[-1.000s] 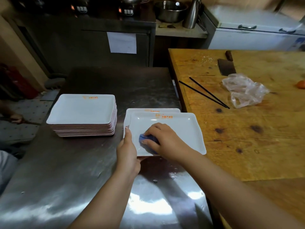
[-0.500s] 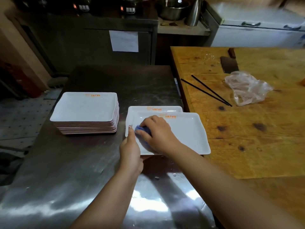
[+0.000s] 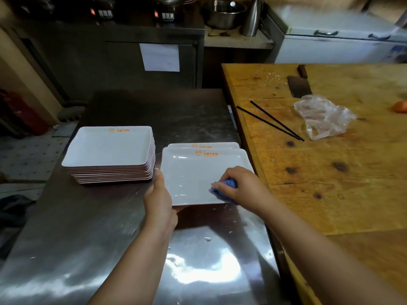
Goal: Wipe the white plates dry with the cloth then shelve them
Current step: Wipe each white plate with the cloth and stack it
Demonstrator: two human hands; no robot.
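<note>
A white rectangular plate with an orange logo lies on top of another white plate on the steel counter. My left hand holds the top plate's near left corner, fingers along its left edge. Bunched in my right hand is a blue cloth, pressed down on the near right part of that plate. A tall stack of white plates stands to the left on the counter.
A wooden table adjoins the counter on the right, bearing black chopsticks, a cleaver, a crumpled plastic bag and an orange item. A steel cabinet, a metal bowl and a white chest freezer stand behind.
My right hand has slid the blue cloth from the plate's left side to its near right part. My left hand has kept its hold on the near left corner.
</note>
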